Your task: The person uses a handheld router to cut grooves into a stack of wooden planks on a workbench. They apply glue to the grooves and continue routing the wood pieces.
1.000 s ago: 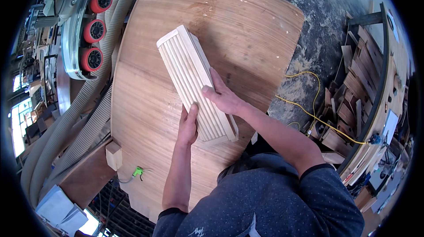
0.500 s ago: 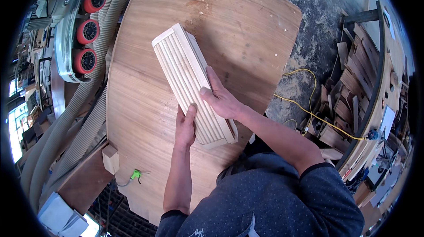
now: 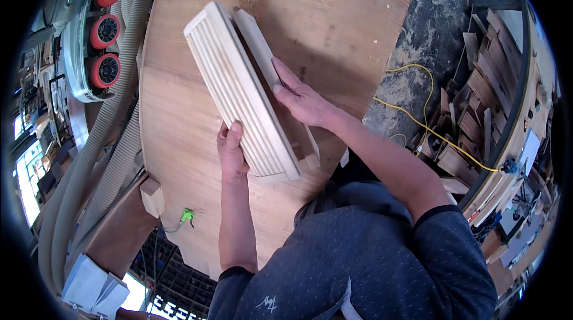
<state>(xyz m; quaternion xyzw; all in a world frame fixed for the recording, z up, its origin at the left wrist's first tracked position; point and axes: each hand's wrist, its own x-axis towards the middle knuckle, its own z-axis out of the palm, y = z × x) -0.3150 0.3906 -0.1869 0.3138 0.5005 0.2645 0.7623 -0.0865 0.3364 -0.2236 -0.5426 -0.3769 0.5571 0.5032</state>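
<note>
A pale ribbed wooden panel (image 3: 236, 93) with a plain raised border slants across the middle, above the tabletop. My left hand (image 3: 231, 148) grips its left long edge, thumb on the ribs and the other fingers hidden beneath. To its right a second pale wooden piece (image 3: 255, 36), seen mostly edge-on, stands apart from the panel by a dark gap. My right hand (image 3: 303, 99) is closed on this second piece's long edge, its thumb toward the gap. Most of that piece's face is hidden.
Beneath is a wood-grained tabletop (image 3: 179, 81) with scattered chips. A small wooden block (image 3: 153, 197) and a green air blow gun (image 3: 187, 216) lie near left. Ribbed hoses (image 3: 113, 159) and red wheels (image 3: 105, 30) line the left. A yellow cord (image 3: 441, 134) and board offcuts (image 3: 492, 87) are right.
The two wooden pieces, together before, have come apart with a gap between them. My left hand has shifted the ribbed panel up and left; the right hand keeps the other piece.
</note>
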